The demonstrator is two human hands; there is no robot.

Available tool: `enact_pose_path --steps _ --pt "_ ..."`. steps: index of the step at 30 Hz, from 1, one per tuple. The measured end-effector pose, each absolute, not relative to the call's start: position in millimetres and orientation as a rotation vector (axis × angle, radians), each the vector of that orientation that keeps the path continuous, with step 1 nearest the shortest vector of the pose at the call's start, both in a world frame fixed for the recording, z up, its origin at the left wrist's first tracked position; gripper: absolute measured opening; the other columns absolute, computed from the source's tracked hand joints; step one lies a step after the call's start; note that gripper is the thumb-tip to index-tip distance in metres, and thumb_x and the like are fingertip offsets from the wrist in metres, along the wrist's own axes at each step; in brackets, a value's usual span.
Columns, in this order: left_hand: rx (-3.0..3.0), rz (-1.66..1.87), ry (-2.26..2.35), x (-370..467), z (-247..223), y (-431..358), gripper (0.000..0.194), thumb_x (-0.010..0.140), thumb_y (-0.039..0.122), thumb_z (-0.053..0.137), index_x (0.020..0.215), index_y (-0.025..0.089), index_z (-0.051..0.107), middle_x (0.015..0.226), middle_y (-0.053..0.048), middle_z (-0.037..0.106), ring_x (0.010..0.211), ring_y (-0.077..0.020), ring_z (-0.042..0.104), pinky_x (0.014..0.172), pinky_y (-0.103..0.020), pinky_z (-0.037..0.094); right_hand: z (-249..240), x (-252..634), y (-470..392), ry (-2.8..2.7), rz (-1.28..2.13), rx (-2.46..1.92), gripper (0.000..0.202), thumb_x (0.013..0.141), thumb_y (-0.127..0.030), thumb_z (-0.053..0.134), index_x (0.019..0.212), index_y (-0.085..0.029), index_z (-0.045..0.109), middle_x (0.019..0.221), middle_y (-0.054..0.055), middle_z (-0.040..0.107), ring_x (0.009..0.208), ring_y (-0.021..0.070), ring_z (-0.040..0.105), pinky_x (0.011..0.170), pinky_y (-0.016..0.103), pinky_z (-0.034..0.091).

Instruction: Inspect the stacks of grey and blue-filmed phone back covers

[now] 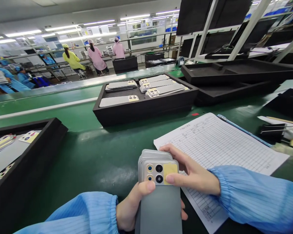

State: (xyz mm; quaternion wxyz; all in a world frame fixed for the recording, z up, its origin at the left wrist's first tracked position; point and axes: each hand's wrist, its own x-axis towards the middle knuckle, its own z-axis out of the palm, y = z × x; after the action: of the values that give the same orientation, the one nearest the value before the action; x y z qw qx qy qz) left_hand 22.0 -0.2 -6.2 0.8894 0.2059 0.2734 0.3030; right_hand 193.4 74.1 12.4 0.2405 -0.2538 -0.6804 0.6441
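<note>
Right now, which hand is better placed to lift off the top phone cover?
Probably the right hand: its thumb is on the yellow patch of the top phone cover, while the left hand wraps around the stack, supporting it.

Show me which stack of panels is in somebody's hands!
The nearest stack, gripped by the left hand and right hand; the other stacks lie in black trays.
</note>
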Motion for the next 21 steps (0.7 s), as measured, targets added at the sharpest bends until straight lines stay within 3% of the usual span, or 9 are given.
enact_pose_path --steps 6,10,14,21 --pt "0.346 0.608 0.639 25 3 2 0.050 0.078 0.043 0.044 0.109 0.006 0.058 0.097 -0.016 0.066 0.093 -0.0263 0.060 0.084 -0.038 0.041 13 193 70 -1.938 1.528 -0.800 0.054 0.068 -0.031 0.065 0.113 -0.021 0.036 0.102 0.006 0.052 0.082 0.0183 0.055 0.067 0.029 0.046" --pt "0.345 0.590 0.737 26 4 2 0.048 0.076 0.042 0.051 0.109 0.007 0.057 0.091 -0.017 0.069 0.086 -0.0245 0.063 0.084 -0.038 0.041 15 191 67 -2.035 1.326 -0.898 0.057 0.062 -0.033 0.070 0.109 -0.019 0.040 0.093 0.005 0.056 0.077 0.0185 0.056 0.067 0.030 0.046" --pt "0.362 0.598 0.795 27 -3 1 0.054 0.072 0.045 0.056 0.109 0.005 0.055 0.093 -0.020 0.068 0.089 -0.0287 0.063 0.085 -0.043 0.041 16 190 66 -2.054 1.214 -0.925 0.052 0.061 -0.037 0.071 0.103 -0.018 0.046 0.094 0.006 0.057 0.079 0.0200 0.056 0.070 0.032 0.045" --pt "0.462 0.648 0.661 27 -8 1 0.068 0.067 0.040 0.066 0.126 0.019 0.039 0.104 -0.009 0.065 0.106 -0.0279 0.055 0.093 -0.041 0.036 18 190 63 -2.000 1.133 -0.938 0.032 0.070 -0.030 0.065 0.098 -0.017 0.057 0.090 0.004 0.060 0.078 0.0172 0.057 0.071 0.029 0.045"
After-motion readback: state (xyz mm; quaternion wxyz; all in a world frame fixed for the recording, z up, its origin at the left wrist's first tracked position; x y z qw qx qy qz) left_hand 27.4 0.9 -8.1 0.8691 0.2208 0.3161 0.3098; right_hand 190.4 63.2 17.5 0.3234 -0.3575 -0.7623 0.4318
